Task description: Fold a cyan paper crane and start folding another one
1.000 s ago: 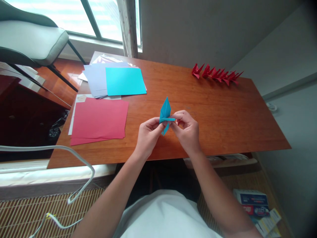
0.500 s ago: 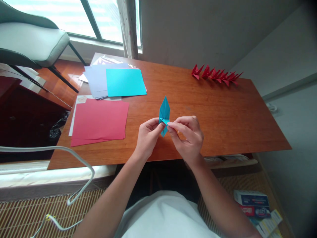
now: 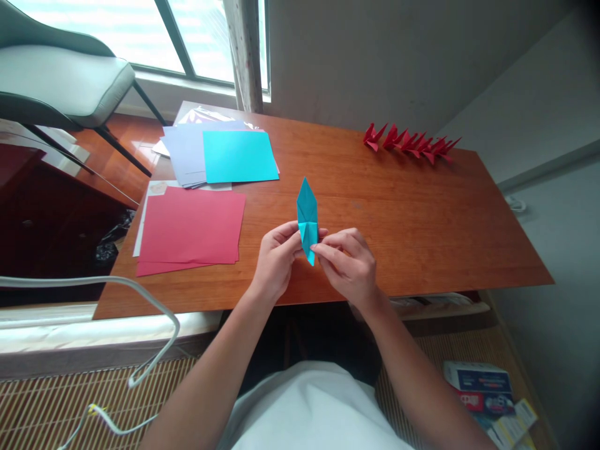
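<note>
Both my hands hold a small blue folded paper piece (image 3: 307, 212) just above the wooden table (image 3: 422, 231). It is long and pointed, its tip aimed away from me. My left hand (image 3: 276, 259) pinches its left lower edge. My right hand (image 3: 347, 265) pinches its lower right side with thumb and fingers closed.
A stack of red sheets (image 3: 190, 231) lies at the left. Behind it are lilac sheets (image 3: 185, 153) with a cyan sheet (image 3: 239, 156) on top. A row of red folded paper figures (image 3: 410, 142) stands at the far right. A grey chair (image 3: 60, 75) is at the far left, a white cable (image 3: 140, 300) near me.
The blue piece has turned to lie flat-on and straight; the sideways flap seen a second ago is folded in. My right hand has shifted slightly down and left.
</note>
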A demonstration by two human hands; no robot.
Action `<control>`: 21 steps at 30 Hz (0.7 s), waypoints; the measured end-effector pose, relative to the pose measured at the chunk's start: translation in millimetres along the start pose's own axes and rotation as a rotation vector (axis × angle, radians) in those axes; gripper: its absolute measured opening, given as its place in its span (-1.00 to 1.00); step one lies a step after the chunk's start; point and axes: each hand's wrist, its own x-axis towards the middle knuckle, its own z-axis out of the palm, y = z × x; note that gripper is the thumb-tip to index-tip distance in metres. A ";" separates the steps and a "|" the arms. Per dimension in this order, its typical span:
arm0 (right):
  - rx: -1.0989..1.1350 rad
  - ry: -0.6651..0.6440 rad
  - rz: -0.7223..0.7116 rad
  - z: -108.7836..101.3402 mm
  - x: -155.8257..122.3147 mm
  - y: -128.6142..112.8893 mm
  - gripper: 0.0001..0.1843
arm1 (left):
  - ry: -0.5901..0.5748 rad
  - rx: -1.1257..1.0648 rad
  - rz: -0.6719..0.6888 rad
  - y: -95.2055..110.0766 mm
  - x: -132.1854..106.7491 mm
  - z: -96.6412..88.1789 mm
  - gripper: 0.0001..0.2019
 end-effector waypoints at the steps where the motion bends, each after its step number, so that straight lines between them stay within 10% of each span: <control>1: -0.004 -0.006 0.002 -0.1 -0.1 1.3 -0.69 | 0.002 -0.014 -0.006 0.5 -0.1 -0.1 -0.77; 14: 0.005 -0.083 0.069 -1.2 -4.5 4.7 -0.73 | 0.016 0.064 0.038 -3.1 0.4 1.2 -0.69; 21: 0.227 0.058 0.463 -4.0 14.3 -5.3 -0.86 | -0.019 0.112 0.072 -5.2 0.5 0.8 -0.73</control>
